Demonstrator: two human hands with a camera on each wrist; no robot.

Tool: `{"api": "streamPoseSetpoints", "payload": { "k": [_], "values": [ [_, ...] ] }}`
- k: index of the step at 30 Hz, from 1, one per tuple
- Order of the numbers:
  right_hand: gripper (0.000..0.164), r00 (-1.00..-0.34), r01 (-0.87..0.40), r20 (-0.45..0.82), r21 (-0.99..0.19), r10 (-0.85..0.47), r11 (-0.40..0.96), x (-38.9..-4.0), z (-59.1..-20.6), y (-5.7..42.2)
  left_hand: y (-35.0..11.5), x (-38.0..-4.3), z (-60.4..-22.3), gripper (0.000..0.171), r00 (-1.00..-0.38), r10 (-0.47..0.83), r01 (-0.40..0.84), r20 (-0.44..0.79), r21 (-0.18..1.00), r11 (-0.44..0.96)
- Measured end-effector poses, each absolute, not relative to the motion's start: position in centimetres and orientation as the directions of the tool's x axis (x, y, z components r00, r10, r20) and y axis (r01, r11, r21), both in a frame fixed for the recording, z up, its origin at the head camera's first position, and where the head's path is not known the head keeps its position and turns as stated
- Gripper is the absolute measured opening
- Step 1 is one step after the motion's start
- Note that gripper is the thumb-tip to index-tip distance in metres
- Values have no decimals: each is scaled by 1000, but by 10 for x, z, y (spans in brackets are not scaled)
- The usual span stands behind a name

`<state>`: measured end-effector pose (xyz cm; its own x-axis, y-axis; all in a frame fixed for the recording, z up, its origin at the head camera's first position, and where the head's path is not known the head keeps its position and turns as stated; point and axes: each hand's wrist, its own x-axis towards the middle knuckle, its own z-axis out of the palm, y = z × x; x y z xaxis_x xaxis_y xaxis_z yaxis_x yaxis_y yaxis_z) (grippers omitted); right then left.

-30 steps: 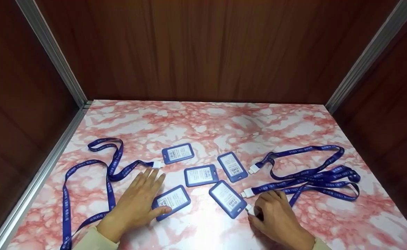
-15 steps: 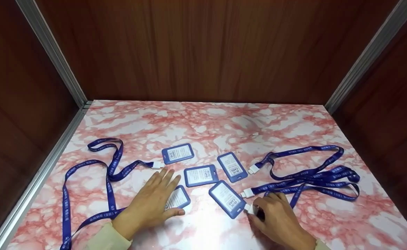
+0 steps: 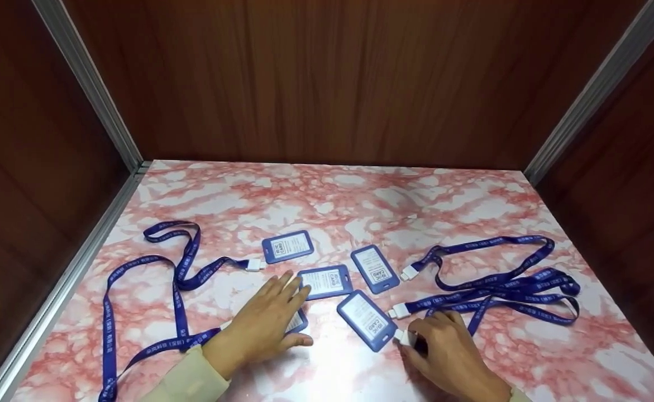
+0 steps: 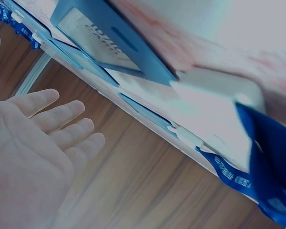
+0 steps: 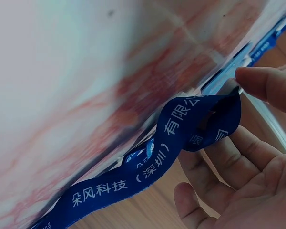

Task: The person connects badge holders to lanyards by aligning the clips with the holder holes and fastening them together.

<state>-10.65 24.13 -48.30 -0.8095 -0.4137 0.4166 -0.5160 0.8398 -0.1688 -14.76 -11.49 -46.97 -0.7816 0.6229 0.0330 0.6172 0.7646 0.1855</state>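
Observation:
My left hand [image 3: 262, 321] is spread palm down over a blue badge holder [image 3: 299, 321], hiding most of it. In the left wrist view its fingers are straight, with nothing in them. At that holder's slotted end sits the white clip [image 4: 219, 90] of a blue lanyard [image 4: 276, 148]. My right hand [image 3: 447, 346] pinches a white lanyard clip [image 3: 406, 337] between thumb and fingers, right at the slotted corner of another badge holder [image 3: 367, 319]. The right wrist view shows this clip's blue strap [image 5: 167, 143], printed with white characters, looping over the fingers.
More blue badge holders lie in the middle: one at the back [image 3: 287, 247], one central [image 3: 325, 282], one to the right [image 3: 375, 268]. Lanyards spread at left [image 3: 109, 324] and right [image 3: 500, 279], with further white clips [image 3: 409, 272]. Wooden panels [image 3: 327, 84] wall the marbled table [image 3: 327, 206].
My left hand has slid right across the near-left badge holder, covering more of it and dragging its lanyard along. My right hand stays nearly still, with the clip at the holder's corner.

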Motion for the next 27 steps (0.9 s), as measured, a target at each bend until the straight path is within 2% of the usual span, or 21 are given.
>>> {"api": "streamPoseSetpoints", "payload": {
  "k": [7,14,27],
  "values": [
    [29,-795,-530,438,-164,-420,832,-106,-483,242,-101,-151,-469,87,-743,668,665,46,168,728],
    [30,-715,-591,531,-111,-455,799,-106,-485,243,-87,-156,-472,84,-691,717,723,94,104,683],
    [30,-773,-546,466,-141,-431,826,-107,-482,242,-63,-161,-472,84,-653,755,758,62,75,648]
  ]
}}
